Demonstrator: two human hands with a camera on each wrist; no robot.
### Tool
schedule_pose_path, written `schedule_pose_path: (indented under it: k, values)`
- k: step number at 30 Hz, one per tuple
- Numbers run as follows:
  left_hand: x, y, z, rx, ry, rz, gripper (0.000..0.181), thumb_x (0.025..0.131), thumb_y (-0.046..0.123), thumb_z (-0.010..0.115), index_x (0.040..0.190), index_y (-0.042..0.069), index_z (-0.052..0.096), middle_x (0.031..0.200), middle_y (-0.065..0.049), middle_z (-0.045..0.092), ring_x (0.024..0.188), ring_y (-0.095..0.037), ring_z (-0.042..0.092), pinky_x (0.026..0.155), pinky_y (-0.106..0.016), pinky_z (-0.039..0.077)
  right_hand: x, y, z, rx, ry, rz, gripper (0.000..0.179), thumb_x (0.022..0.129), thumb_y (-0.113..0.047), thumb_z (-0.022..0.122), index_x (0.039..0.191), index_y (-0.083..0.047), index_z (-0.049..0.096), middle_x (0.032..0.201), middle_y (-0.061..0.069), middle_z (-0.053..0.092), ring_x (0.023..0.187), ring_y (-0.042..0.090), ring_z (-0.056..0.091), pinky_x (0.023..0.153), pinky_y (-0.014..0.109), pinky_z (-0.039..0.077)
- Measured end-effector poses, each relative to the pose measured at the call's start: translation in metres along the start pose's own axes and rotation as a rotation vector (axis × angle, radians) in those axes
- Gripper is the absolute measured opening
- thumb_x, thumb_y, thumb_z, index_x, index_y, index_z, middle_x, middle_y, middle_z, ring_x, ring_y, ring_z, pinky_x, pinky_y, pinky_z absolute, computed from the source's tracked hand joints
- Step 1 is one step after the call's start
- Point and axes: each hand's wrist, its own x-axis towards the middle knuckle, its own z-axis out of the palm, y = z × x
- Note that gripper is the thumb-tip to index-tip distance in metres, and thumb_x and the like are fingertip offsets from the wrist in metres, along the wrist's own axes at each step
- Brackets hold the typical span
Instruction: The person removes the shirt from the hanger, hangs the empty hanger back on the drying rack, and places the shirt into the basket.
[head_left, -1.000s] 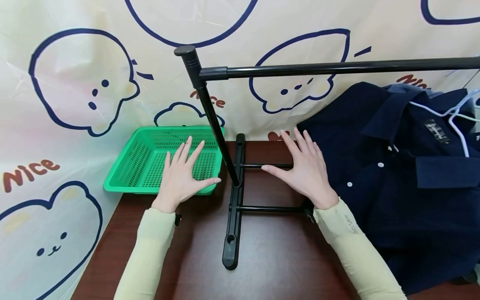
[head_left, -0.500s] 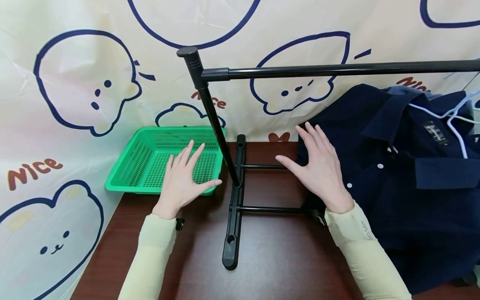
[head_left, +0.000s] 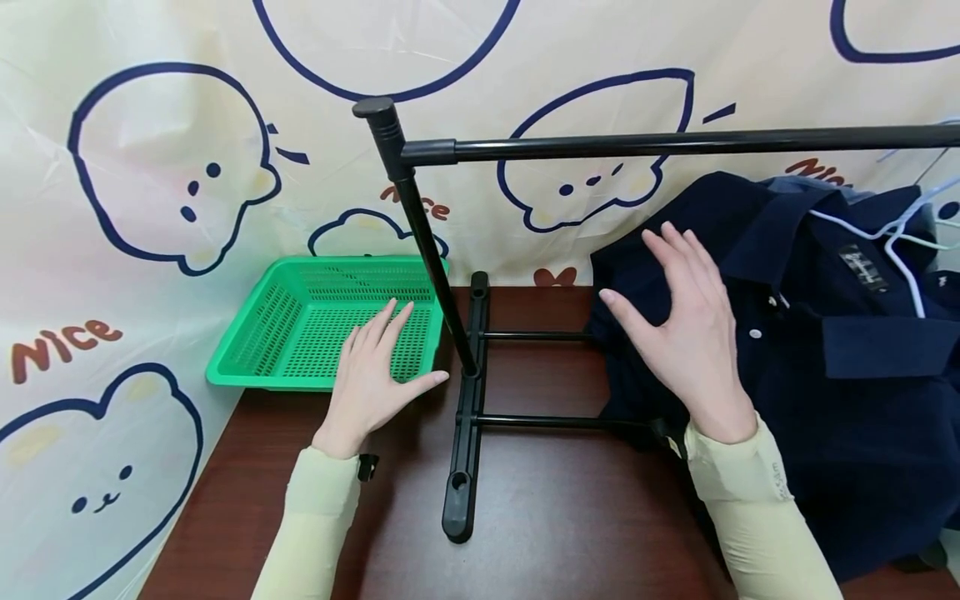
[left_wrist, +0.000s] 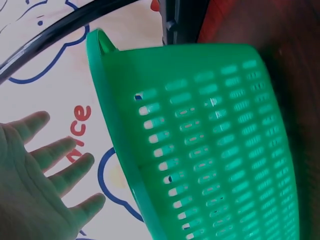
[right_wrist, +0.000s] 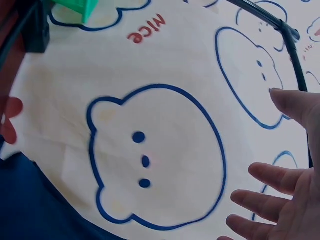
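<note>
In the head view my left hand (head_left: 367, 375) hovers with fingers spread over the front right part of a green plastic basket (head_left: 247, 333). The left wrist view shows that hand beside the perforated basket wall (left_wrist: 200, 150), holding nothing. My right hand (head_left: 690, 333) is raised, fingers straight and thumb apart, overlapping a dark navy shirt (head_left: 780, 433) in the head view. The shirt has white buttons and a pale blue hanger (head_left: 903, 229) in its collar. Nothing is in the right hand (right_wrist: 285, 195) in its wrist view either.
A black garment rack stands on the brown table (head_left: 555, 517), with an upright post (head_left: 427, 242), a top bar (head_left: 637, 146) and a foot (head_left: 467, 450) joined by two thin lower rods. A cartoon-printed curtain (head_left: 465, 50) hangs behind.
My right hand has moved right, from over the rack's lower rods to in front of the shirt. My left hand has shifted slightly down and right.
</note>
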Motion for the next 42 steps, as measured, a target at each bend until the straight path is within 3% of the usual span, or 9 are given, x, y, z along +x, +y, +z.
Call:
schedule_pose_path:
  k: [12, 19, 27, 32, 37, 42]
  values:
    - [-0.010, 0.012, 0.002, -0.061, 0.053, 0.033, 0.093, 0.070, 0.073, 0.060, 0.148, 0.037, 0.023, 0.150, 0.003, 0.029, 0.133, -0.024, 0.029, 0.102, -0.054, 0.020, 0.014, -0.022, -0.045, 0.001, 0.174, 0.011, 0.059, 0.075, -0.025, 0.077, 0.127, -0.004, 0.058, 0.137, 0.006, 0.048, 0.131, 0.020, 0.034, 0.107, 0.038, 0.021]
    - [-0.016, 0.019, 0.003, -0.095, 0.085, 0.057, 0.087, 0.072, 0.069, 0.062, 0.146, 0.033, 0.032, 0.147, 0.009, 0.032, 0.132, -0.019, 0.031, 0.102, -0.049, 0.021, 0.017, -0.012, -0.064, -0.074, 0.268, 0.046, 0.061, 0.077, -0.031, 0.074, 0.129, -0.005, 0.056, 0.135, 0.005, 0.050, 0.130, 0.017, 0.035, 0.107, 0.036, 0.019]
    - [-0.024, 0.026, 0.004, -0.120, 0.100, 0.081, 0.076, 0.074, 0.065, 0.064, 0.137, 0.024, 0.048, 0.138, 0.008, 0.045, 0.125, -0.016, 0.040, 0.099, -0.042, 0.026, 0.016, -0.007, -0.085, -0.201, 0.341, 0.079, 0.065, 0.081, -0.044, 0.065, 0.129, -0.001, 0.054, 0.133, 0.010, 0.051, 0.130, 0.019, 0.035, 0.108, 0.035, 0.016]
    - [-0.029, 0.030, 0.004, -0.143, 0.064, 0.087, 0.069, 0.076, 0.064, 0.063, 0.130, 0.024, 0.055, 0.129, 0.009, 0.053, 0.119, -0.011, 0.045, 0.096, -0.040, 0.030, 0.011, -0.003, -0.094, -0.279, 0.373, 0.152, 0.065, 0.084, -0.047, 0.061, 0.131, -0.004, 0.052, 0.134, 0.010, 0.049, 0.129, 0.020, 0.035, 0.107, 0.037, 0.017]
    - [-0.033, 0.035, 0.007, -0.169, -0.032, 0.085, 0.062, 0.079, 0.064, 0.060, 0.125, 0.024, 0.059, 0.123, 0.008, 0.057, 0.114, -0.012, 0.050, 0.094, -0.040, 0.036, 0.005, 0.006, -0.098, -0.358, 0.330, 0.303, 0.064, 0.087, -0.046, 0.058, 0.138, -0.010, 0.046, 0.140, 0.007, 0.043, 0.131, 0.018, 0.031, 0.106, 0.040, 0.017]
    - [-0.033, 0.042, 0.011, -0.194, -0.104, 0.099, 0.058, 0.080, 0.064, 0.058, 0.121, 0.024, 0.062, 0.118, 0.011, 0.059, 0.111, -0.011, 0.053, 0.093, -0.038, 0.039, 0.000, 0.021, -0.097, -0.391, 0.327, 0.417, 0.068, 0.087, -0.047, 0.057, 0.143, -0.015, 0.039, 0.136, 0.007, 0.047, 0.122, 0.025, 0.043, 0.100, 0.045, 0.025]
